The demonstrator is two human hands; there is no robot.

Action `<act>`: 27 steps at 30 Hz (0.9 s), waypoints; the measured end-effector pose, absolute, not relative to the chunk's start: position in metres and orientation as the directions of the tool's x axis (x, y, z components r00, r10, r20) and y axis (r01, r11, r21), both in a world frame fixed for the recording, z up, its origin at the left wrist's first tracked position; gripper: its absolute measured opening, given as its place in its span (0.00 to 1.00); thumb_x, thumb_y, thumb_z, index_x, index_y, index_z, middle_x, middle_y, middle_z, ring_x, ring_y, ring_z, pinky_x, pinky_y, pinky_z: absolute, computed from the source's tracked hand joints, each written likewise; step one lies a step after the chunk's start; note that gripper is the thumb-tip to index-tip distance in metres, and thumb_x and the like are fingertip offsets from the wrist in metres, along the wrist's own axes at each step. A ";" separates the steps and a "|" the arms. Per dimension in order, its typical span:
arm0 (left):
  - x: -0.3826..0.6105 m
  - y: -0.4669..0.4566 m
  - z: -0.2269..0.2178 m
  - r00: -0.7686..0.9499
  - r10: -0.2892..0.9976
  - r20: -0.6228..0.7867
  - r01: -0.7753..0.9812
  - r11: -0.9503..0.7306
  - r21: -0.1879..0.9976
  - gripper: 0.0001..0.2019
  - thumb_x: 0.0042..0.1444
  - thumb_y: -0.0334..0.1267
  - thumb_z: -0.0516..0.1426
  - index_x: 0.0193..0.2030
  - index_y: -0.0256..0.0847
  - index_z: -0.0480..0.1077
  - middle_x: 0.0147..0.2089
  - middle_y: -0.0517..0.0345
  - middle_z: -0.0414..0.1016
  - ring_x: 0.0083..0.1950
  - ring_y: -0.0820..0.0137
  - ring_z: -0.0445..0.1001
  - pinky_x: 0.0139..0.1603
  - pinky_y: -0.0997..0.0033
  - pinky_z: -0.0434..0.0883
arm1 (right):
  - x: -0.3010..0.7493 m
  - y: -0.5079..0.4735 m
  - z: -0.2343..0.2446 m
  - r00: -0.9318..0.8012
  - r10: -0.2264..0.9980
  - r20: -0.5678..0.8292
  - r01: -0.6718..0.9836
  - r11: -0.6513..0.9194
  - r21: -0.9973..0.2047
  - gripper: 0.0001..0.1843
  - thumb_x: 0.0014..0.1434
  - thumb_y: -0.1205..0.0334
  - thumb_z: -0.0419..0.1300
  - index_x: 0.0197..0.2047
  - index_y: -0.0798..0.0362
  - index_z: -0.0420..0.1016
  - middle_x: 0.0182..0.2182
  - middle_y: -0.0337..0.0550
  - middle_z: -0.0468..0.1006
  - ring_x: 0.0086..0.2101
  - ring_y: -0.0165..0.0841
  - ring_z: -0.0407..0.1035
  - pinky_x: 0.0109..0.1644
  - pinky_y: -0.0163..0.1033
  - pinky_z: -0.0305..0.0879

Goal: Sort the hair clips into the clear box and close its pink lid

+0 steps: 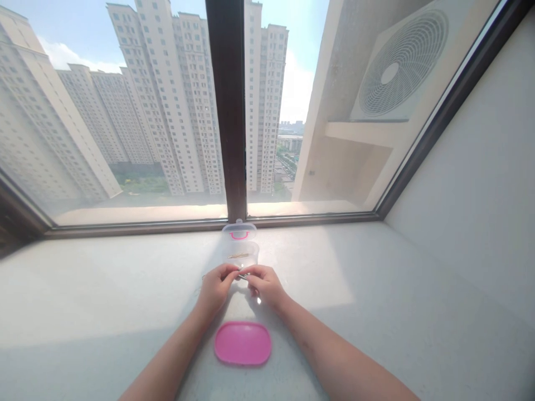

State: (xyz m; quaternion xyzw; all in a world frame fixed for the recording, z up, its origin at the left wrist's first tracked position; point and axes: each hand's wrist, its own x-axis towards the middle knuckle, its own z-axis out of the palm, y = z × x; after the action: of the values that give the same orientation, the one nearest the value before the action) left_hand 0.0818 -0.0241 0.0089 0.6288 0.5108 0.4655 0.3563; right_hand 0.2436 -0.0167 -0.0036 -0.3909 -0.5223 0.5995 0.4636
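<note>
Beige towers (159, 94) stand outside the window (229, 111), far left; over the white sill (104, 295), the left hand (216, 287) pinches a small metallic piece (243, 275), a clear container (254, 256) beyond, a pink tray (243, 343) nearer; the right hand (266, 285) clamps the piece too; far right, a fan unit (403, 64).

We cannot identify the small item (243, 275) the left hand (216, 288) and right hand (267, 285) mostly cover; they hide part of the clear container (254, 249), and the bottom edge cuts off both forearms (334, 346).

High-rise home windowsill (104, 301), towers (167, 94) outside
</note>
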 end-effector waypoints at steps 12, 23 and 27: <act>0.089 -0.021 0.005 -0.007 0.980 0.199 0.165 -0.195 0.967 0.10 0.53 0.44 0.58 0.31 0.38 0.73 0.27 0.58 0.74 0.29 0.69 0.71 0.31 0.72 0.66 | 0.251 -0.021 0.000 -0.435 0.900 0.031 -0.308 -0.117 -0.944 0.16 0.38 0.68 0.59 0.33 0.59 0.82 0.24 0.45 0.79 0.24 0.35 0.74 0.25 0.35 0.66; 0.092 -0.026 0.006 -0.037 0.993 0.113 0.126 -0.108 0.986 0.15 0.57 0.49 0.53 0.34 0.38 0.72 0.15 0.68 0.54 0.18 0.75 0.55 0.21 0.76 0.53 | 0.244 -0.021 -0.003 -0.319 0.948 0.004 -0.194 -0.062 -0.979 0.11 0.43 0.65 0.65 0.32 0.58 0.82 0.19 0.41 0.76 0.19 0.28 0.67 0.23 0.33 0.61; 0.091 -0.027 0.008 -0.050 0.990 0.131 0.169 -0.121 0.978 0.14 0.55 0.46 0.53 0.34 0.39 0.73 0.18 0.64 0.62 0.21 0.72 0.62 0.23 0.74 0.59 | 0.246 -0.021 0.001 -0.218 0.965 0.147 -0.074 0.134 -0.988 0.08 0.47 0.65 0.64 0.32 0.55 0.83 0.22 0.40 0.74 0.23 0.29 0.66 0.27 0.34 0.62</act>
State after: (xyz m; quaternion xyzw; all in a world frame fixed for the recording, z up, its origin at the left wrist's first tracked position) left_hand 0.0911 -0.0266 0.0083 0.5548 0.5223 0.5024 0.4086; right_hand 0.2456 -0.0214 0.0014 -0.3893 -0.5721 0.5308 0.4893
